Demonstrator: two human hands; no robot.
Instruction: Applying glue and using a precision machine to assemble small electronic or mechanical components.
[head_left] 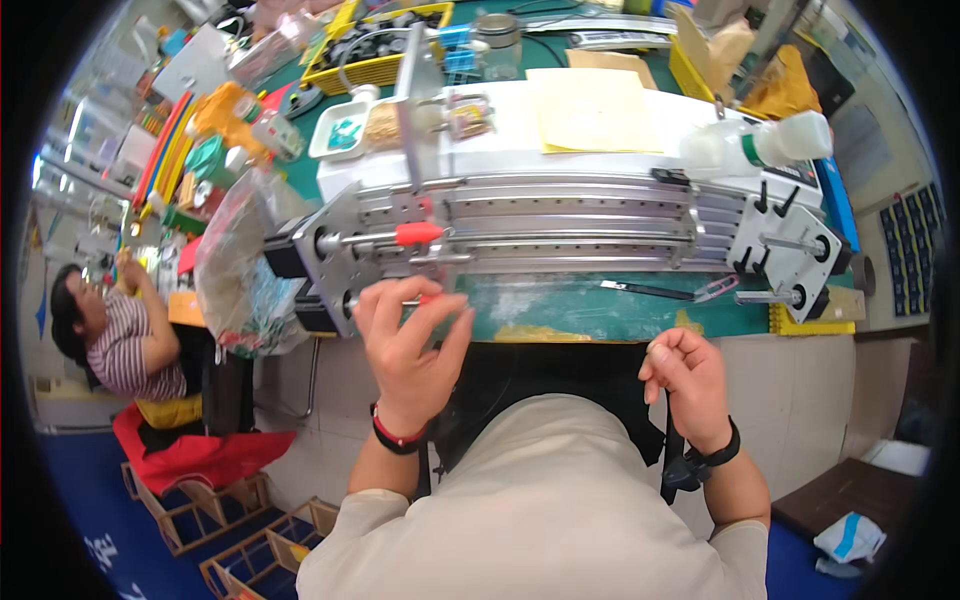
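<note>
Across the bench in front of me lies a metal linear-rail frame (560, 195) with end plates and long rods. A red sleeve (418, 234) sits on its upper left rod. My left hand (408, 350) is at the frame's lower left, thumb and fingers apart, by a lower rod with a small red piece that the fingers partly cover. I cannot tell whether they touch it. My right hand (690, 375) is off the bench's front edge, fingers curled and tips pressed together; anything between them is too small to make out.
A black-handled knife (645, 290) lies on the green mat (540, 305) near the front edge. Behind the frame are a white tray (340, 130), a plastic bottle (790, 140) and yellow paper (592, 110). A plastic bag (245, 265) hangs left; a person (125, 335) sits beyond.
</note>
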